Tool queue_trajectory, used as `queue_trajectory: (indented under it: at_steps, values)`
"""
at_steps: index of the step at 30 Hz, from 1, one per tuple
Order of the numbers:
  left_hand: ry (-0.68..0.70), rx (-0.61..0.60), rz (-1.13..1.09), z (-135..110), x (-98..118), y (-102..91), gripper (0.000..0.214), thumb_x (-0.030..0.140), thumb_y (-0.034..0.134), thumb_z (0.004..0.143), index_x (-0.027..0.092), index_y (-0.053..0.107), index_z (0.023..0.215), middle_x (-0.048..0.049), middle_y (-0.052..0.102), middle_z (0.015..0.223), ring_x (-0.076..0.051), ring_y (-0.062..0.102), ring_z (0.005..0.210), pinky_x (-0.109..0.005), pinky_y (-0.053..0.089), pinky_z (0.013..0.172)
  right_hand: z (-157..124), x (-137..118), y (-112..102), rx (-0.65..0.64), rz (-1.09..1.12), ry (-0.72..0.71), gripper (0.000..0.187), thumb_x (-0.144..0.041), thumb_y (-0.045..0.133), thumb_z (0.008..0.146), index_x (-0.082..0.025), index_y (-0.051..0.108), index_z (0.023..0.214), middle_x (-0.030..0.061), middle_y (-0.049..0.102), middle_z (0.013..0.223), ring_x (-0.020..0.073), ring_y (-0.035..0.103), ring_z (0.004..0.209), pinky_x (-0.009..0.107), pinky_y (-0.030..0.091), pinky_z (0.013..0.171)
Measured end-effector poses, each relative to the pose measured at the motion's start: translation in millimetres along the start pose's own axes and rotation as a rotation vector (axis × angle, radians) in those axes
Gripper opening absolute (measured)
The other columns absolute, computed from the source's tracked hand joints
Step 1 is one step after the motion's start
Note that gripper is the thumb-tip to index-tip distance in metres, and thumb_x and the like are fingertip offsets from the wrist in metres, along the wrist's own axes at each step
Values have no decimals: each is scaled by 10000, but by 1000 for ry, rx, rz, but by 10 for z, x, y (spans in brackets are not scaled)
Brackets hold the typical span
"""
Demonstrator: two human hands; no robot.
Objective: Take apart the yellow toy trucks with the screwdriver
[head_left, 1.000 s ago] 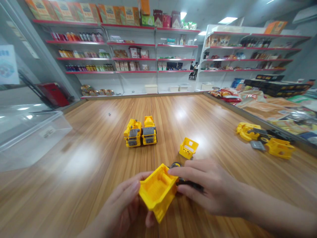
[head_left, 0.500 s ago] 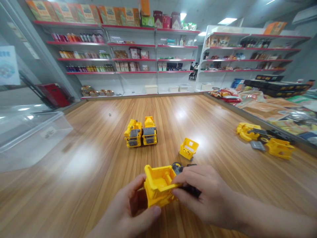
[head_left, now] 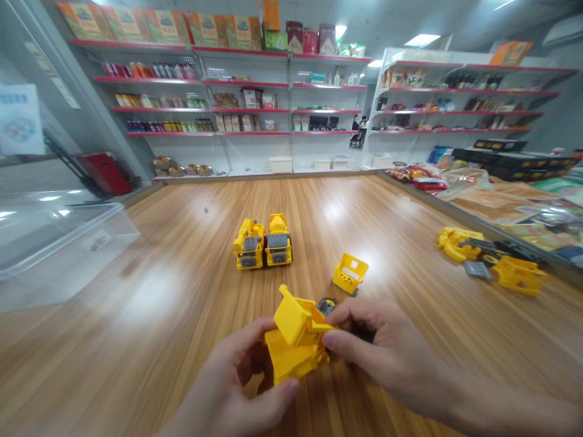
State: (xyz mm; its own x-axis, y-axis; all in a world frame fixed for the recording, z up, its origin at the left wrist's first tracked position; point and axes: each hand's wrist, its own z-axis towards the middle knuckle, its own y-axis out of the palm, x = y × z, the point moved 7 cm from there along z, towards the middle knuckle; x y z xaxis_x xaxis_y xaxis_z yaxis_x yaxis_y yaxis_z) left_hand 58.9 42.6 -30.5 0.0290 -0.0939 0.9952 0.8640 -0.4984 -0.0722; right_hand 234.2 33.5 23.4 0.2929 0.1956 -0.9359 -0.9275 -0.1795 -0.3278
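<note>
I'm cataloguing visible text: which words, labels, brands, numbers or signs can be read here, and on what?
No text reads clearly.
Orange boxes, top shelf: print too blurred.
Sheet at left: print too blurred.
Label on clear bin: too blurred.
Bags at right: too blurred.
Yellow toy part, held: no lettering visible.

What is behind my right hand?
A gray wheel peeks out beyond your right hand, with a yellow toy cab farther back on the table. Whatever the hand itself covers can't be seen.
</note>
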Motion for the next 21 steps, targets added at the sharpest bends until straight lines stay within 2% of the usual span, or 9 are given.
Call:
queue_trajectory:
  at_steps: [4, 6, 9, 11, 13, 15, 17, 21]
  values:
    - [171, 183, 250, -38, 149, -82, 331, 229, 737, 722, 293, 634, 1031, 23, 717, 745, -131, 655, 544, -167, 515, 436, -27, -93, 12, 33, -24, -127, 131, -251, 641, 892, -153, 720, 853, 24, 725, 726, 115, 649, 629, 202, 507, 598]
    - [217, 190, 276, -50, 193, -80, 368, 208, 724, 716, 304, 621, 1057, 20, 732, 771, -140, 675, 547, -170, 524, 424, -43, -115, 21, 49, -24, -135, 128, -250, 646, 887, -156, 726, 850, 27, 730, 724, 117, 654, 627, 201, 508, 592]
    - [232, 146, 264, -76, 218, -50, 438, 154, 690, 725, 321, 597, 1119, 11, 759, 839, -166, 729, 630, -175, 553, 457, -38, -56, -10, 59, 38, -33, 161, -288, 666, 871, -153, 722, 801, 19, 690, 654, 107, 598, 546, 197, 462, 498]
    - [257, 182, 306, -113, 260, -64, 440, 152, 696, 706, 311, 610, 1107, -2, 761, 876, -187, 746, 702, -186, 571, 488, -21, 27, -122, 106, 127, 54, 218, -349, 677, 871, -159, 702, 767, -8, 623, 579, 81, 511, 464, 183, 387, 419]
    - [278, 248, 343, -141, 305, -114, 422, 172, 698, 694, 293, 620, 1091, -14, 758, 908, -196, 750, 751, -207, 596, 551, -4, 112, -320, 223, 227, 111, 260, -408, 688, 868, -169, 678, 766, -36, 557, 537, 59, 432, 423, 166, 312, 379]
    - [247, 285, 366, -123, 308, -185, 387, 206, 680, 723, 268, 615, 1099, -34, 761, 982, -203, 749, 818, -244, 619, 660, 6, 138, -527, 349, 264, 87, 261, -425, 712, 852, -176, 670, 787, -40, 548, 551, 57, 426, 444, 159, 299, 387]
    - [156, 305, 428, -57, 259, -275, 351, 258, 653, 776, 235, 609, 1123, -63, 756, 1045, -217, 740, 873, -294, 620, 735, 10, 111, -647, 416, 237, 34, 253, -427, 719, 849, -178, 681, 819, -37, 551, 559, 62, 441, 466, 163, 319, 405]
    - [-72, 360, 621, 77, 86, -446, 478, 435, 639, 823, 189, 593, 1231, -69, 764, 926, -231, 720, 778, -370, 600, 718, 32, 60, -588, 366, 130, 1, 223, -384, 704, 865, -171, 696, 802, -33, 558, 565, 63, 466, 486, 168, 340, 430]
